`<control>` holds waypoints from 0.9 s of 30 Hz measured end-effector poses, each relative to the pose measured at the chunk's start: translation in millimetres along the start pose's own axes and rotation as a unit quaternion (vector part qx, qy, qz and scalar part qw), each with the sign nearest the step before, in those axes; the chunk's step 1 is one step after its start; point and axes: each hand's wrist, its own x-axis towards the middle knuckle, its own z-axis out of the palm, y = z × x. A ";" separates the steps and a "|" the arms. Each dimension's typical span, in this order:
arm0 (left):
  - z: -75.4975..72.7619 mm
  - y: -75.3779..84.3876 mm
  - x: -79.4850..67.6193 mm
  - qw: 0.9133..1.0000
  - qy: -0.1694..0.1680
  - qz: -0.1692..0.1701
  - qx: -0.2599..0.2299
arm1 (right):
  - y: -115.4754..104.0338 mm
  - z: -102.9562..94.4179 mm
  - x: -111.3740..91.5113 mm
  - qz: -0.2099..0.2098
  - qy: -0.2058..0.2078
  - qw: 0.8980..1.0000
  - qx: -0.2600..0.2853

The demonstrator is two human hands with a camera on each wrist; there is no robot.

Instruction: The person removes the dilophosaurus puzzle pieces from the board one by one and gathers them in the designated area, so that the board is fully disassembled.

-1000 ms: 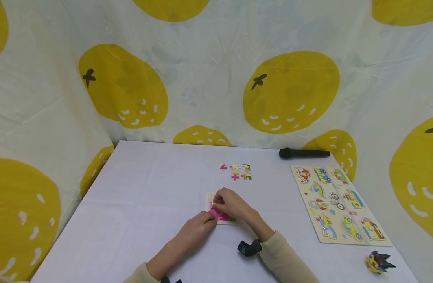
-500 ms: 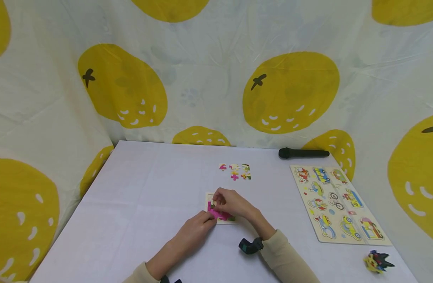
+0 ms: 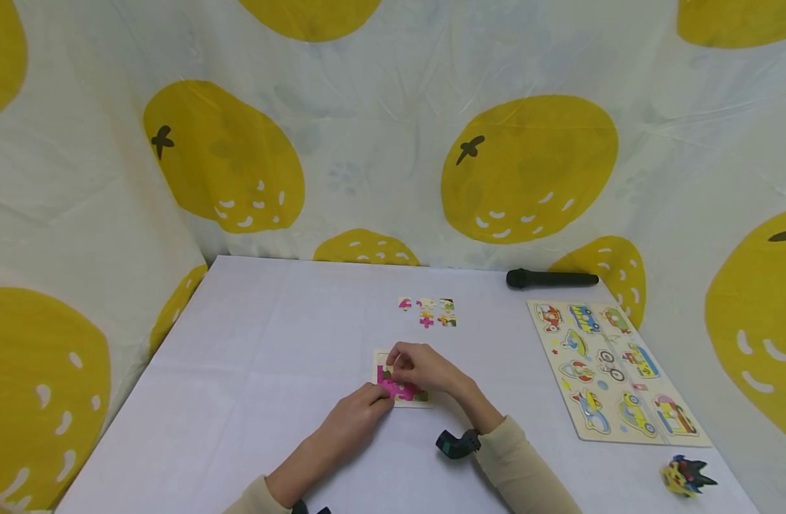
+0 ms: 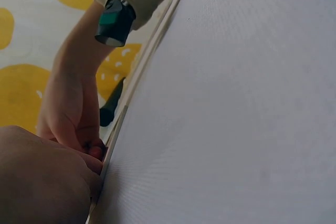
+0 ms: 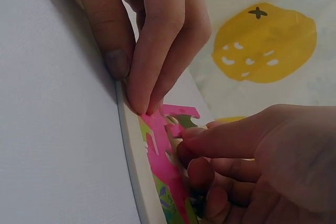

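A person sits at a white counter [image 3: 251,357] with both hands meeting over a small puzzle tray [image 3: 380,360]. The left hand [image 3: 357,414] comes in from the near side; its grip is partly closed, thumb and two fingertips [image 5: 142,95] pressing down on the tray's near edge and on a pink piece [image 5: 157,145] lying in the tray. The right hand [image 3: 425,369] arches over the tray from the far right, fingers curled, and its grip pinches a piece at the tray's upper part, just beyond the left fingertips; the piece itself is mostly hidden by the fingers. Inside the tray, directly under the two grips, pink and green parts of the picture show. Beyond the hands, farther across the counter, loose pieces [image 3: 427,312] lie in a small cluster. Well to the right of the right hand lies a vehicle board [image 3: 614,371], with a black microphone [image 3: 552,279] past its far end and a small yellow and black toy [image 3: 684,476] near its close corner.
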 end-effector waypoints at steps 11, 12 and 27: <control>-1.5 1.0 0.0 1.000 -0.018 -0.012 0.002 | 4.2 -2.9 0.3 0.020 0.045 0.998 0.028; -1.8 1.0 0.1 1.000 -0.020 -0.013 0.002 | 4.9 -3.8 0.2 0.021 0.049 0.998 0.032; -2.0 2.3 0.9 0.999 -0.031 -0.023 0.000 | 24.7 -22.3 15.3 0.049 0.119 0.991 0.024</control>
